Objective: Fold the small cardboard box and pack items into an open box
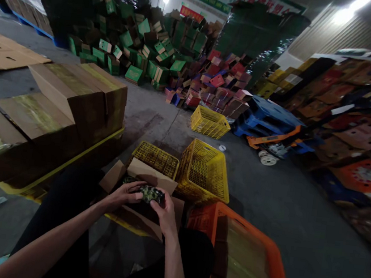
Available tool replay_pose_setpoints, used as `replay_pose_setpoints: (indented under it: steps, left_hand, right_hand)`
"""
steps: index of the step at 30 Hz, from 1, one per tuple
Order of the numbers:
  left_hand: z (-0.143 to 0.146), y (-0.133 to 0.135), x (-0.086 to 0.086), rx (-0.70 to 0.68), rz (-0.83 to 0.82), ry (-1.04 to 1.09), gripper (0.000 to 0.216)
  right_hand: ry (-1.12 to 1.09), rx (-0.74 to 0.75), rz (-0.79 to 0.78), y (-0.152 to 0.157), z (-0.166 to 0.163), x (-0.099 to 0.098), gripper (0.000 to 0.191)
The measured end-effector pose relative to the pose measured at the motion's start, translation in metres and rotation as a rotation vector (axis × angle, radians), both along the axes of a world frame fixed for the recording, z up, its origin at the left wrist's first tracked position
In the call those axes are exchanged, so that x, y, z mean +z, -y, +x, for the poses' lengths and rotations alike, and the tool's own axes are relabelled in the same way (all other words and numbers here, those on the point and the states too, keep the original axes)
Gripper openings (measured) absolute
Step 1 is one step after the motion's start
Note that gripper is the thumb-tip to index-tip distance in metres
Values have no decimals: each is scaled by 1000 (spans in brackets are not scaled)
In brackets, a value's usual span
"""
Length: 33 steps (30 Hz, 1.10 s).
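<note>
Between my two hands, over an opened cardboard box (150, 177), is a small shiny pack (151, 193) with green and dark patches; its exact contents are too dim to make out. My left hand (128, 194) grips its left end, fingers on top. At the right end, my right hand (164, 212) is closed around it with the thumb in front. The box's flaps stand up and spread outward, and its dark inside is partly hidden by my hands and forearms. Another dark green item (129, 180) shows by the box's left flap.
Yellow crates (204, 170) stand beyond the box. An orange crate (249, 223) holding taped cartons is at my right knee. Taped cartons (89, 95) are stacked at left. Farther off lie heaped green boxes (134, 74), blue pallets (266, 115) and an orange pallet jack (273, 138).
</note>
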State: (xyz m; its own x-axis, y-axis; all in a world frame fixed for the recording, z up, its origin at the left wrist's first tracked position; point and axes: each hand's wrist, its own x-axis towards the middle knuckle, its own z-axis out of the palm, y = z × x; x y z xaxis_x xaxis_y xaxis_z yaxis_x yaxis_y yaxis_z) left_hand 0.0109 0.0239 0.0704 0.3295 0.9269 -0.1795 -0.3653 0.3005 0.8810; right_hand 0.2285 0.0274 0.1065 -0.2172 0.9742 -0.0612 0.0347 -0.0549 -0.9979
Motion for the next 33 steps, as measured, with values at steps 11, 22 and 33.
replay_pose_setpoints:
  steps: [11, 22, 33]
  left_hand:
    - [-1, -4, -3, 63, 72, -77, 64]
    - [-1, -4, -6, 70, 129, -57, 55]
    - [-3, -3, -3, 22, 129, -56, 66]
  right_hand:
    - [-8, 37, 9, -1, 0, 1, 47]
    - [-60, 41, -83, -1, 0, -2, 50]
    - [-99, 30, -264, 3, 0, -6, 48]
